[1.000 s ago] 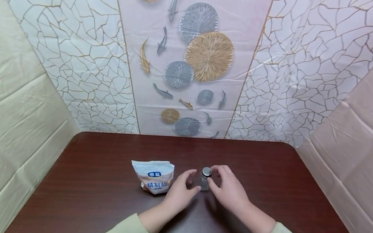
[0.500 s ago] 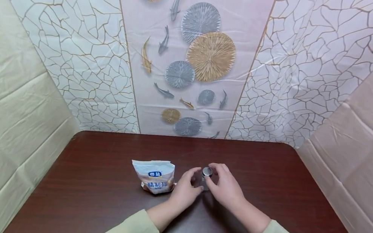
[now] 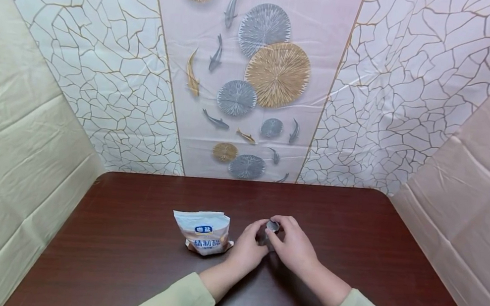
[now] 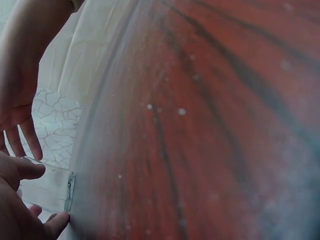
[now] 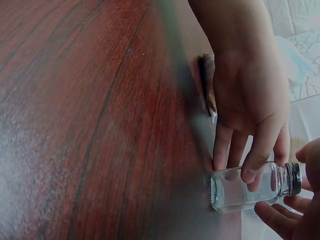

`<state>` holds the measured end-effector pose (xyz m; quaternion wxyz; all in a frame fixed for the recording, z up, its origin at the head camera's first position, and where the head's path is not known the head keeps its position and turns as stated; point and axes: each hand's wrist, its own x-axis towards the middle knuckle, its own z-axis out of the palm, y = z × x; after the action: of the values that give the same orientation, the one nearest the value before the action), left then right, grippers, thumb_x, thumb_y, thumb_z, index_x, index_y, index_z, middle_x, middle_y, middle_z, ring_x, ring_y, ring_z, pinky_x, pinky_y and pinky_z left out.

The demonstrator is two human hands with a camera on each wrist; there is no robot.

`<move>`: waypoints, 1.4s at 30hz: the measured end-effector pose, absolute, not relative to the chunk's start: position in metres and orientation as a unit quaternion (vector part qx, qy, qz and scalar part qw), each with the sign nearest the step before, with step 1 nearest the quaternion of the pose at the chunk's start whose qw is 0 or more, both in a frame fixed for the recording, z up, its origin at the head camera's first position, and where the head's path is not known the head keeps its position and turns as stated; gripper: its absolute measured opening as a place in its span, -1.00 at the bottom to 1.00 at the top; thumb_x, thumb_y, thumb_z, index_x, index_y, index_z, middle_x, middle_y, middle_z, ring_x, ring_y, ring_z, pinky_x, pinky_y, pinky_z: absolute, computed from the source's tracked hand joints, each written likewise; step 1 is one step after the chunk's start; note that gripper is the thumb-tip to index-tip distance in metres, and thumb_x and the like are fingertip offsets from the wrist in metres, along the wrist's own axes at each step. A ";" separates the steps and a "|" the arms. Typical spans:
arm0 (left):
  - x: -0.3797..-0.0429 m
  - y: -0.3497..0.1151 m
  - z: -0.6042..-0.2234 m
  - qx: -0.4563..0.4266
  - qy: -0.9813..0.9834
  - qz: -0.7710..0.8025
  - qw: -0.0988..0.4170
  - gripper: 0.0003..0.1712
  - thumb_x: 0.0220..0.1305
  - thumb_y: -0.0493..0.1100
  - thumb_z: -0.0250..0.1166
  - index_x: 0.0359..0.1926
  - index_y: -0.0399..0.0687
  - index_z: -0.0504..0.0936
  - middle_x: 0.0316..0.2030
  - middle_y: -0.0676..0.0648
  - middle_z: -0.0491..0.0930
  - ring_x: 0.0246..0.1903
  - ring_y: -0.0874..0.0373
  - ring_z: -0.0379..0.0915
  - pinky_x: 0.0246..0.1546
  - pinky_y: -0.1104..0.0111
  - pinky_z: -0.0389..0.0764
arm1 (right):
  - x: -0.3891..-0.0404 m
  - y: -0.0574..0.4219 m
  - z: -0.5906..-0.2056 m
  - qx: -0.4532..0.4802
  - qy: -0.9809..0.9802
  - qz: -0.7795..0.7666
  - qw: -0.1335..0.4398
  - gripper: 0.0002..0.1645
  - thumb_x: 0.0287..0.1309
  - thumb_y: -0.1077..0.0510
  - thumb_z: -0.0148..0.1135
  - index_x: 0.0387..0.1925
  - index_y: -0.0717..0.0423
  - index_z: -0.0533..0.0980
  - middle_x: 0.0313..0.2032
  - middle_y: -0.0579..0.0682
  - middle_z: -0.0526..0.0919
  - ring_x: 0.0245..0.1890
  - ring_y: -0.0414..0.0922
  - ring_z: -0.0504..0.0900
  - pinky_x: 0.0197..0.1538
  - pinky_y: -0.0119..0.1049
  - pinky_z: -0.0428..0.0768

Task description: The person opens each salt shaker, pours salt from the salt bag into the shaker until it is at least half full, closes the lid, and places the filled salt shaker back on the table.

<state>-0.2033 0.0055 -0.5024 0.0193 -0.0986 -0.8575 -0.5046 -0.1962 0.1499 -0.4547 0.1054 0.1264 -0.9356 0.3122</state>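
A small clear glass bottle (image 5: 232,199) with a silver screw cap (image 3: 272,225) stands upright on the table, between my two hands. My left hand (image 3: 246,247) holds the bottle's body, fingers on one side and thumb on the other. At the top, my right hand (image 3: 295,248) has thumb and fingers around the cap. The right wrist view shows clear glass with nothing visible inside; the left fingers cover part of it. In the left wrist view only the bottle's lower end (image 4: 70,190) shows well.
Left of the left hand, a white and blue bag of salt (image 3: 205,232) stands on the dark red-brown table (image 3: 126,260). A patterned cloth wall (image 3: 248,123) rises behind the table's far edge, with beige cloth (image 3: 20,199) at both sides.
My left hand has moved right and closed in on the bottle's body. The right hand has shifted slightly left, its thumb and fingers now around the cap. The salt bag stays in place.
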 end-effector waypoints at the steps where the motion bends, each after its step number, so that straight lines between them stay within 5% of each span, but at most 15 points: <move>1: -0.203 0.006 -0.502 -0.099 -0.857 -0.505 0.017 -0.32 0.15 -0.19 0.42 0.31 0.05 0.45 0.17 -0.11 0.49 0.08 0.06 0.46 0.09 0.15 0.50 | -0.196 0.150 -0.455 0.126 -0.936 0.312 0.104 -0.60 0.27 0.04 0.31 0.08 0.08 0.54 0.00 -0.01 0.56 -0.15 -0.04 0.59 -0.11 -0.11 0.54; 13: -0.203 0.007 -0.500 -0.100 -0.870 -0.483 0.012 -0.36 0.17 -0.19 0.42 0.29 0.05 0.47 0.17 -0.14 0.52 0.13 -0.01 0.47 0.09 0.07 0.50 | -0.198 0.149 -0.458 0.113 -0.937 0.320 0.088 -0.52 0.23 0.07 0.36 0.14 0.11 0.51 -0.03 0.00 0.57 -0.11 -0.03 0.62 -0.07 -0.12 0.57; 36: -0.219 -0.004 -0.502 -0.152 -0.880 -0.449 -0.015 -0.40 0.05 -0.21 0.52 0.11 0.16 0.50 -0.08 0.08 0.66 -0.08 0.19 0.55 -0.05 0.25 0.54 | -0.198 0.151 -0.460 0.187 -0.935 0.265 0.140 -0.55 0.22 0.16 0.37 0.12 0.20 0.58 0.00 0.00 0.58 -0.28 -0.20 0.54 -0.22 -0.24 0.55; 42: -0.221 -0.004 -0.500 -0.161 -0.885 -0.436 -0.024 -0.42 0.04 -0.21 0.52 0.07 0.14 0.48 -0.20 0.12 0.62 -0.22 0.23 0.50 -0.18 0.29 0.51 | -0.199 0.154 -0.459 0.219 -0.933 0.246 0.146 -0.55 0.24 0.21 0.33 0.16 0.21 0.56 0.05 0.07 0.57 -0.07 -0.07 0.58 -0.05 -0.14 0.58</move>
<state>-0.2215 -0.0044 -0.4997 -0.0241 -0.1608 -0.8849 -0.4364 -0.1987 0.1537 -0.4591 0.1456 0.2189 -0.9329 0.2463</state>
